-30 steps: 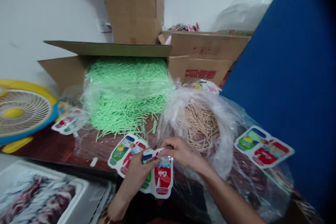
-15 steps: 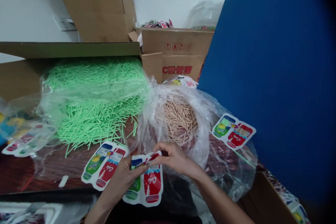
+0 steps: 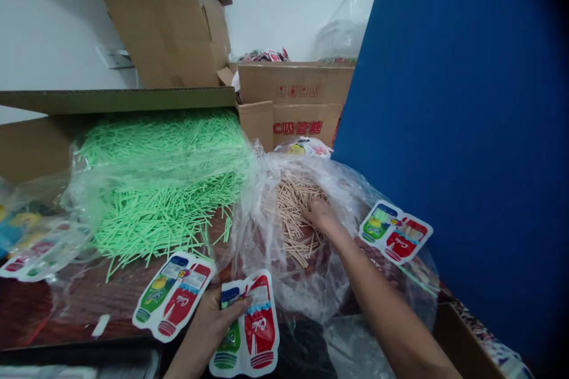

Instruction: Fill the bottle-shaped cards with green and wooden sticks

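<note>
The fingers (image 3: 239, 309) of the left hand (image 3: 207, 323) were closed on a jar-shaped packet (image 3: 262, 331), the thumb pressed across its green half, at the near edge of the counter (image 3: 26, 305); its red half, printed "Cola", faced up in plain sight. The right hand (image 3: 320, 216) reached into the tan sticks (image 3: 293, 213), which lay loose in a clear plastic bag (image 3: 364, 174) toward the back of the counter; its fingertips were hidden among them, so I could not tell whether they gripped any. Just beside the left hand, a second packet (image 3: 173, 296) lay by the near edge. A third packet (image 3: 395, 231) rested on the plastic toward the right edge, with green and tan sticks showing in its windows. To the left of the tan sticks, green sticks (image 3: 160, 207) spilled forward from an open carton (image 3: 35, 145) at the back, under a loose sheet of clear film. Behind the bag stood another carton (image 3: 297, 118) with red print. A white scrap (image 3: 101, 324) lay near the front edge on the left, and a blue panel (image 3: 444, 130) rose along the right side.
</note>
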`<state>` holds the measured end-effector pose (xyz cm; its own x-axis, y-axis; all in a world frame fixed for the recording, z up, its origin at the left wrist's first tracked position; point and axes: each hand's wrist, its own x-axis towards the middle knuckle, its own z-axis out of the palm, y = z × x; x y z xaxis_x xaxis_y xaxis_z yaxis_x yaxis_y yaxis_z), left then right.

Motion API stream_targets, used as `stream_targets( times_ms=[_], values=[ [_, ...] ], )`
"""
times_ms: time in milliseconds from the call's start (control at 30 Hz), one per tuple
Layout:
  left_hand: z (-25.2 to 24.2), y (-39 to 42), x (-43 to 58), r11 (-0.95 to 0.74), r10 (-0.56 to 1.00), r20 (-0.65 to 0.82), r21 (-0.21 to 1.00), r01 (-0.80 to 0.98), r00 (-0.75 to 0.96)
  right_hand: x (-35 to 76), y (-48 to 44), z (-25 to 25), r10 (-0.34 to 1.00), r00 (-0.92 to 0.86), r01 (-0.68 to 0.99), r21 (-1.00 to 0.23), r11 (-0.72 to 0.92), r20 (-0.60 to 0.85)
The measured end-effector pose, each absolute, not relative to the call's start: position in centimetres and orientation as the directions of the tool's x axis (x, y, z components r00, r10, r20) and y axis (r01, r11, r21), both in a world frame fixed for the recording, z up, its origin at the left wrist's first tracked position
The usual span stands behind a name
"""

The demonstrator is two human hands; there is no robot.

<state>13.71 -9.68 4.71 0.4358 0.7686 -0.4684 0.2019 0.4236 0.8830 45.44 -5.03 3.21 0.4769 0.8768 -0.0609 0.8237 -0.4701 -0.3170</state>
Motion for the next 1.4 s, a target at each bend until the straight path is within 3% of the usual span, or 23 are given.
stream_targets(
  times_ms=[200,400,733,967,1233,1400],
  values=[
    [4.0,-9.5,13.1,0.448,0.764,-0.481,0.875,0.182,0.431,43.7,-4.5,1.2,0.866,0.496,0.846,-0.193,-0.498,-0.060],
    [3.6,-9.4,12.9,0.404,0.777,-0.436,0.899,0.171,0.454,44.3,-4.5,0.2,0.894,0.441,0.871,-0.202,-0.449,-0.086],
    [3.8,-9.5,12.1,0.472,0.785,-0.475,0.874,0.112,0.398,46.9,-6.3,-0.5,0.924,0.346,0.828,-0.410,-0.383,-0.165],
    [4.1,-9.8,11.9,0.449,0.793,-0.453,0.886,0.112,0.406,47.2,-6.6,-0.7,0.905,0.380,0.729,-0.540,-0.421,-0.193],
    [3.5,-9.8,11.7,0.476,0.764,-0.473,0.873,0.111,0.439,46.7,-8.8,0.2,0.915,0.395,0.389,-0.887,-0.250,-0.084],
    [2.9,-9.8,11.7,0.461,0.759,-0.463,0.879,0.124,0.457,43.7,-9.5,0.2,0.902,0.431,0.133,-0.988,-0.077,-0.012]
  ],
)
